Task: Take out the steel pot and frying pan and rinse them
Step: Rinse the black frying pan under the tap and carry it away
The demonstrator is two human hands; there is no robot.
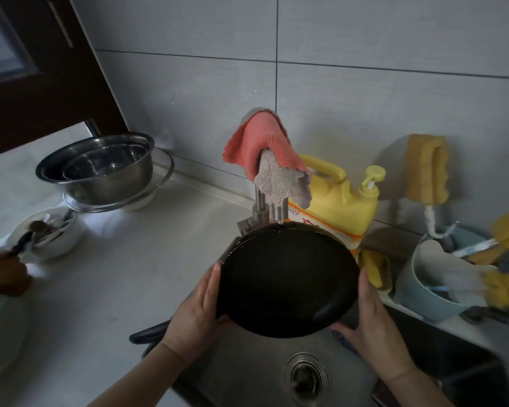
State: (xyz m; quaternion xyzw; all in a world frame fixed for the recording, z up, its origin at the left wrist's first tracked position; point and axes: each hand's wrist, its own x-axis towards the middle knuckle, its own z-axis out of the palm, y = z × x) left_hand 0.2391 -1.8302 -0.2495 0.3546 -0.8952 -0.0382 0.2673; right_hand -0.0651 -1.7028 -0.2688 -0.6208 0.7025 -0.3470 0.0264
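Under the faucet (272,211), left hand (196,314) and right hand (370,314) clasp the frying pan (285,277) by opposite rims; it looks rigid, heavy and wet-slick.

We have only one view, from a wide-angle camera on the person's head. It looks forward and down, from close above the sink (276,374). The desk (124,259) runs to the left, the tiled wall (365,98) fills the top, and straight lines bend near the edges.
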